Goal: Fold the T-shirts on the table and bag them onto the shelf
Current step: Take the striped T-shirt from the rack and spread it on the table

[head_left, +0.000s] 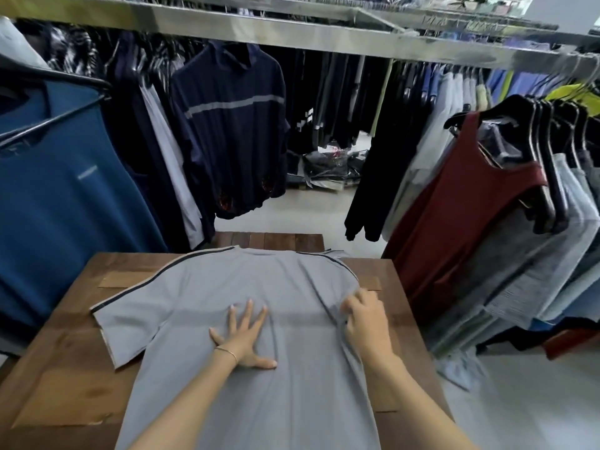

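Observation:
A grey T-shirt (207,287) with a dark stripe along each shoulder lies spread on the wooden table (65,368), collar pointing away from me. My left hand (245,336) presses flat on the middle of the shirt, fingers spread. My right hand (365,319) grips the cloth at the right sleeve, which is bunched and folded in under its curled fingers. The left sleeve lies flat and stretched out to the left.
Clothes racks surround the table: a blue shirt (58,196) at left, a navy striped jacket (230,125) behind, a dark red tank top (454,216) and grey garments at right. Bagged clothes (334,167) lie on the floor beyond.

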Demonstrator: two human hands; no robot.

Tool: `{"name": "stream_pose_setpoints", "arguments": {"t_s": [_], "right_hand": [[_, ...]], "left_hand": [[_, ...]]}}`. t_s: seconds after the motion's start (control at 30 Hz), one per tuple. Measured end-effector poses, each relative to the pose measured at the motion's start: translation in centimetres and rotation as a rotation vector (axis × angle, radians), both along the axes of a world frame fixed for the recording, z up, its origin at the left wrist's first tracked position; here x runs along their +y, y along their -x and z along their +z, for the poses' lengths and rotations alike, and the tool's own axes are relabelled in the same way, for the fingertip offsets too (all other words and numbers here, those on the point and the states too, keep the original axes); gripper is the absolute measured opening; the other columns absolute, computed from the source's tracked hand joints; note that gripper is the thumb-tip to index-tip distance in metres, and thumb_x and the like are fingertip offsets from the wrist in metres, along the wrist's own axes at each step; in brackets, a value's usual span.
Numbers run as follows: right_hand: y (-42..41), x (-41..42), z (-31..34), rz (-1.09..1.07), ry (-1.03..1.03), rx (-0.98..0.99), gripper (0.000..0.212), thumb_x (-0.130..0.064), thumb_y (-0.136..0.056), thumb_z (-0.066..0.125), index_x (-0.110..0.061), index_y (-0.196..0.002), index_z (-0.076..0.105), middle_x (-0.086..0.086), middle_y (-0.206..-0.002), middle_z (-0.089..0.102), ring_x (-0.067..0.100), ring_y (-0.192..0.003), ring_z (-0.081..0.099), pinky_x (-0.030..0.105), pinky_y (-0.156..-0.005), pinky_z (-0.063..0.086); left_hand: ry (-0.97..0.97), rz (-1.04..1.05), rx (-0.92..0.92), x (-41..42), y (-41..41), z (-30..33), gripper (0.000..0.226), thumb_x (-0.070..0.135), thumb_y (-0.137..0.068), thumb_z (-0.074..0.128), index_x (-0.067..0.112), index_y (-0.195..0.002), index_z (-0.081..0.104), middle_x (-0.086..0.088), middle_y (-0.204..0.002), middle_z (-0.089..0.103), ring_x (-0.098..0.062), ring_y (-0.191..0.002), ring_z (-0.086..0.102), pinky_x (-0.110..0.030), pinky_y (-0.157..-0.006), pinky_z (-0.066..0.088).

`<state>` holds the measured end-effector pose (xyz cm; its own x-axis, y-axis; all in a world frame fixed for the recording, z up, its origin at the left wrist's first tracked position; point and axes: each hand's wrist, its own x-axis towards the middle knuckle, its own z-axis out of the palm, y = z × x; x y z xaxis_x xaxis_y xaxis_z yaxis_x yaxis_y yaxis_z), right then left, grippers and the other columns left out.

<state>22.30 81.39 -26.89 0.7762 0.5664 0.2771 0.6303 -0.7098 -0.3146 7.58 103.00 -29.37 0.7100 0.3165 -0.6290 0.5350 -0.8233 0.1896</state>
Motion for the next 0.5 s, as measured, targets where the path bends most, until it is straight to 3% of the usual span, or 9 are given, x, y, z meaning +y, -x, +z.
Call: {"name": "stream_pose_setpoints", "arguments": {"t_s": [0.07,0.13,0.23,0.3,0.4,0.5], "right_hand": [[0.9,0.4,0.1,0.069,0.300,0.105,0.026,-0.005,-0.073,0.047,-0.021,-0.082,0.065,0.000,-0.088,0.066,0.028,-0.091,0.058,0.034,-0.074,0.032],[1.1,-0.2,0.0,-0.026,0.374,0.323,0.028,-0.010,-0.079,0.044,-0.022,-0.089,0.067,-0.001,-0.098,0.070,0.026,-0.100,0.059,0.034,-0.083,0.039],[1.0,-1.4,-0.3,-0.196,0.069,0.661,0.031,-0.010,-0.073,0.038,-0.025,-0.069,0.065,-0.002,-0.077,0.071,0.021,-0.076,0.066,0.035,-0.074,0.055],[0.5,-1.7,-0.4,-0.279,-0.063,0.677,0.027,-0.013,-0.076,0.038,-0.023,-0.069,0.062,-0.001,-0.075,0.069,0.021,-0.072,0.065,0.038,-0.070,0.056],[-0.4,-2.2,-0.9,-0.530,-0.213,0.598,0.011,-0.015,-0.090,0.048,-0.013,-0.096,0.057,0.008,-0.102,0.063,0.028,-0.093,0.060,0.037,-0.077,0.048],[-1.6,-2.4,-2.3,-0.693,-0.151,0.782,0.044,-0.039,-0.086,0.063,-0.007,-0.114,0.051,0.013,-0.119,0.055,0.034,-0.108,0.056,0.039,-0.082,0.044]], "left_hand": [[0.000,0.002,0.000,0.0,0.0,0.0,0.122,0.072,-0.066,0.066,0.042,-0.144,-0.022,0.007,-0.149,-0.040,-0.035,-0.138,-0.034,-0.076,-0.100,0.006],[0.002,0.002,0.003,0.0,0.0,0.0,0.122,0.072,-0.066,0.066,0.042,-0.145,-0.022,0.007,-0.149,-0.040,-0.035,-0.138,-0.034,-0.076,-0.100,0.007],[0.004,0.004,0.002,-0.1,0.0,0.0,0.122,0.072,-0.066,0.066,0.042,-0.145,-0.022,0.007,-0.149,-0.040,-0.035,-0.138,-0.034,-0.076,-0.100,0.008],[0.001,0.003,0.003,0.0,0.0,0.0,0.122,0.072,-0.066,0.066,0.042,-0.145,-0.022,0.008,-0.149,-0.040,-0.034,-0.138,-0.034,-0.076,-0.100,0.008],[0.002,0.004,0.005,0.0,-0.1,-0.1,0.122,0.073,-0.065,0.066,0.042,-0.144,-0.022,0.008,-0.149,-0.040,-0.034,-0.138,-0.034,-0.077,-0.100,0.007],[0.008,0.003,0.010,0.0,-0.1,0.0,0.122,0.073,-0.065,0.066,0.043,-0.144,-0.022,0.008,-0.149,-0.040,-0.034,-0.138,-0.034,-0.077,-0.099,0.007]]}}
